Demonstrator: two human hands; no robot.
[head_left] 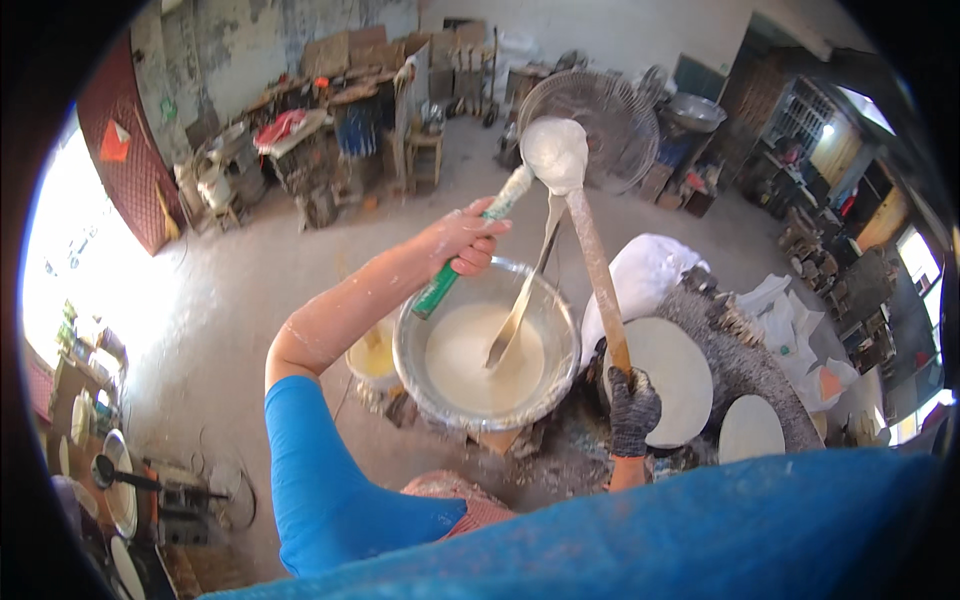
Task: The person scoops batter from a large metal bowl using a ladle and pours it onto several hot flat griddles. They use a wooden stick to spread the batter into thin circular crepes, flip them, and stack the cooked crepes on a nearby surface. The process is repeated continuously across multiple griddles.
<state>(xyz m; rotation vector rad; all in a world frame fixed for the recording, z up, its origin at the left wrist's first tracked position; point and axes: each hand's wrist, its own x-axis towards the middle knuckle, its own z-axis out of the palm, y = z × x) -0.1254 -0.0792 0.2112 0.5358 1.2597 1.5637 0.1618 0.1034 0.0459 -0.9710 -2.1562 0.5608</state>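
My left hand [468, 243] is closed around a green-handled tool [437, 290], whose pale, batter-coated end reaches up to the ladle; its exact kind is not clear. In a dark glove, my right hand [634, 408] grips the long wooden handle of a ladle [556, 155]. White batter coats the ladle's head, raised above the far side of a large metal basin [404, 372]. A pale strand hangs below it. Off-white batter [465, 345] lies in the basin, where a batter-smeared stick-like utensil [512, 325] leans. Beside my right hand is a round white sheet [672, 375].
A second white round [752, 428] lies at right on a grey, crusted surface [715, 330]. White cloth [645, 275] bulges behind it. A small yellowish bucket [373, 358] stands left of the basin. Farther off are a large fan [610, 125] and cluttered tables [295, 135].
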